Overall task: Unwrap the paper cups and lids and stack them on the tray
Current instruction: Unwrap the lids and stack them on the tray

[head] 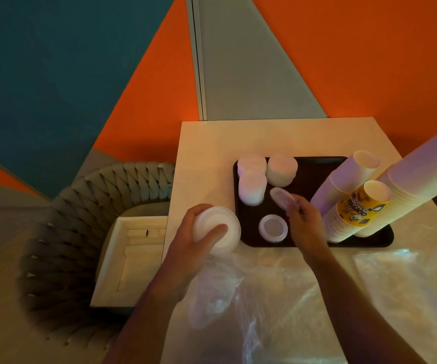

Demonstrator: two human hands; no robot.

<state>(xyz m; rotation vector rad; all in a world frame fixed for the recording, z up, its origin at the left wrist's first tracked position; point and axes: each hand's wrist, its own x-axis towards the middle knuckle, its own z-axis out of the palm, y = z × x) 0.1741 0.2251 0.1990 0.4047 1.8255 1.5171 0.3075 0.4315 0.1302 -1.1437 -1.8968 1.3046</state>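
Observation:
A black tray (314,172) lies on the white table. Three short stacks of white lids (281,169) stand at its far left, and a single lid (273,228) lies flat near its front edge. Tall stacks of paper cups (343,185) lean on its right side, one with a yellow printed cup (356,208) on top. My left hand (196,240) grips a stack of white lids (218,227) just left of the tray. My right hand (305,222) pinches one tilted lid (280,197) above the tray's middle.
Crumpled clear plastic wrap (277,298) covers the near part of the table (207,143). A grey woven chair (81,206) at the left holds an open white box (130,258). An orange and teal wall stands behind the table.

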